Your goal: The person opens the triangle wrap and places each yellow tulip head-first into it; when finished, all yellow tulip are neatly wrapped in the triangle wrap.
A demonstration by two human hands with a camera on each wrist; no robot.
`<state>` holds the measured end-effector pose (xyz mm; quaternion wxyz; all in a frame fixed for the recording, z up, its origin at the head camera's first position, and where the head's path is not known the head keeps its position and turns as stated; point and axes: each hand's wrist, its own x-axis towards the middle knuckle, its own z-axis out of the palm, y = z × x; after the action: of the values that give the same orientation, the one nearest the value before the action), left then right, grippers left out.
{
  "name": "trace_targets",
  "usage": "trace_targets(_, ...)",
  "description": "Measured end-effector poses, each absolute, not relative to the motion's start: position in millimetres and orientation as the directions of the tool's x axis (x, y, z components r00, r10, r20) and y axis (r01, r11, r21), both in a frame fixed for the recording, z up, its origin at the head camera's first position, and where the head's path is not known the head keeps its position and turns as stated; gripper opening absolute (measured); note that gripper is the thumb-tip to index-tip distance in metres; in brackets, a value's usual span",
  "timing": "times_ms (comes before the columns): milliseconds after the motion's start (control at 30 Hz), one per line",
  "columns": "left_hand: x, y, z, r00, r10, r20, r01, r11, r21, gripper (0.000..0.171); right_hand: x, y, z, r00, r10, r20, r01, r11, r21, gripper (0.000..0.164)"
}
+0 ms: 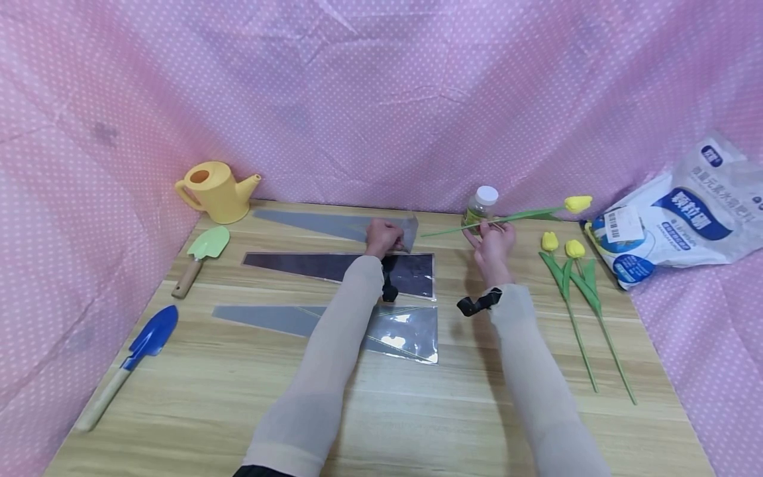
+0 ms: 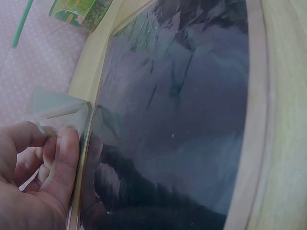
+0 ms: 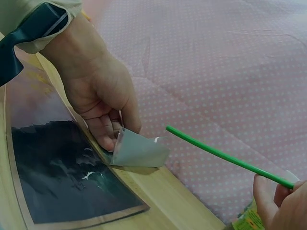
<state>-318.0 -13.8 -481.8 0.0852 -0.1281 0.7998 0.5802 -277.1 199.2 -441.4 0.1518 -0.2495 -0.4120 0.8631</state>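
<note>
At the table's back my left hand pinches the wide end of a grey tapered flower sleeve. Its clear film is lifted off the wood beside the fingers. My right hand holds a yellow artificial tulip by its green stem. The stem's cut end points toward the sleeve's raised mouth and is apart from it. Nearest the left hand lies a dark tapered sleeve, flat on the table. A white-capped jar stands just behind the right hand.
Another grey sleeve lies nearer the front. Two yellow tulips rest on the right, by a white fertilizer bag. On the left are a yellow watering can, a green trowel and a blue trowel.
</note>
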Motion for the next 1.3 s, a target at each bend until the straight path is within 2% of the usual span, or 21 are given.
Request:
trace_targets(467, -319, -14, -487, -0.953, -0.114, -0.281, -0.303, 0.303, 0.904, 0.014, -289, 169, -452, -0.799, 0.530, -0.284, -0.107, -0.590, -0.800, 0.024)
trace_targets(733, -315, -13, -491, -0.953, -0.089, -0.289, -0.302, 0.226, 0.926, 0.014, -290, 163, -459, -0.775, 0.580, -0.253, -0.119, -0.527, -0.842, 0.022)
trace_targets(1000, -316, -14, -487, -0.957, -0.053, -0.286, -0.291, 0.182, 0.939, 0.012, -291, 164, -460, -0.767, 0.601, -0.223, -0.113, -0.469, -0.876, 0.033)
trace_targets(1133, -319, -13, -485, -0.967, -0.035, -0.251, -0.253, 0.217, 0.943, 0.012, -293, 164, -460, -0.762, 0.609, -0.219, -0.115, -0.461, -0.880, 0.031)
trace_targets(1300, -321, -11, -480, -0.987, -0.011, -0.163, -0.155, 0.361, 0.920, 0.014, -293, 164, -460, -0.759, 0.612, -0.222, -0.122, -0.469, -0.875, 0.028)
